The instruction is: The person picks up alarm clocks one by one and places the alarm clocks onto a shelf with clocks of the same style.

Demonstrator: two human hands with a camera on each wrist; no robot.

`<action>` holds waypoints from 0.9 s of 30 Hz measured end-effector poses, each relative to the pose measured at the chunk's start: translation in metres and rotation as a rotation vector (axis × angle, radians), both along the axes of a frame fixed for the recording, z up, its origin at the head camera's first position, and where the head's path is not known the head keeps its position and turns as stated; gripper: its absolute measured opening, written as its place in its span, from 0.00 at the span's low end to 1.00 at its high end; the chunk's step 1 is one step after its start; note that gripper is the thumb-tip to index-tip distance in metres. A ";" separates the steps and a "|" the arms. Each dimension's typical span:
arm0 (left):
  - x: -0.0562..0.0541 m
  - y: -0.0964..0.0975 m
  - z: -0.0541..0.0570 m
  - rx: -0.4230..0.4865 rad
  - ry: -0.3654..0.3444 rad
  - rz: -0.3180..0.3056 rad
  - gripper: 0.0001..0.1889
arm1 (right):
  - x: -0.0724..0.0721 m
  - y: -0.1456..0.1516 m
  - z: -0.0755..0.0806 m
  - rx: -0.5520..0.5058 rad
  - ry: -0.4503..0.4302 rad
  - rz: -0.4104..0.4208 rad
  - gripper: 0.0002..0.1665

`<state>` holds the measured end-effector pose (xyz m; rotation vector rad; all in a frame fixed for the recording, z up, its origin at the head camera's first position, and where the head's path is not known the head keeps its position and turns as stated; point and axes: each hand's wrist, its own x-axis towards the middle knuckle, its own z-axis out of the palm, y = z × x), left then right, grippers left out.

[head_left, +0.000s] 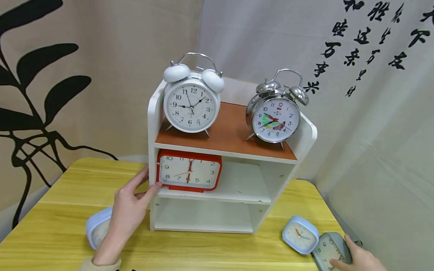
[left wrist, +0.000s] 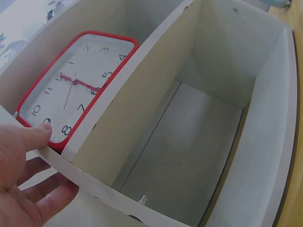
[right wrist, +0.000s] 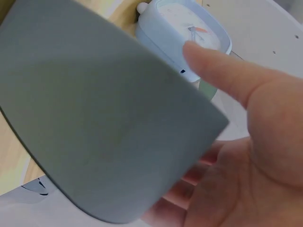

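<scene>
My left hand (head_left: pixel 130 206) is at the left side of a small white shelf (head_left: pixel 215 197). Its thumb (left wrist: pixel 38 136) touches the lower corner of a red rectangular clock (head_left: pixel 188 170) on the middle level, while the other fingers lie along the outer face of the side panel. Low at the right, my right hand (head_left: pixel 365 262) holds a grey clock (head_left: pixel 329 255), thumb over its front and fingers behind. In the right wrist view the grey clock's plain side (right wrist: pixel 104 113) fills much of the picture. A light blue clock (head_left: pixel 301 235) lies beside it.
On the shelf's brown top stand a white twin-bell alarm clock (head_left: pixel 192 104) and a silver one (head_left: pixel 276 119). Another light blue clock (head_left: pixel 98 227) is partly hidden behind my left forearm. The yellow wooden table (head_left: pixel 198 254) bears everything; curtains (head_left: pixel 133 68) hang behind.
</scene>
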<state>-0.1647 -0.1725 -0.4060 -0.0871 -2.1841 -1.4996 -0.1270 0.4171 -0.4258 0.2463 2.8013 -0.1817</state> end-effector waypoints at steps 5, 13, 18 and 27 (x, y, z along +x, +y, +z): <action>0.000 -0.001 -0.001 -0.001 -0.008 -0.004 0.30 | -0.002 0.001 -0.001 0.022 -0.012 -0.039 0.72; 0.000 -0.001 -0.001 -0.007 0.005 -0.007 0.30 | -0.003 -0.001 0.003 0.071 -0.008 -0.051 0.65; 0.000 0.000 0.000 -0.003 0.010 -0.015 0.30 | -0.002 -0.002 0.006 0.078 0.008 -0.039 0.62; 0.000 0.000 -0.001 -0.008 0.013 -0.009 0.30 | 0.007 -0.004 0.024 0.074 0.152 0.021 0.54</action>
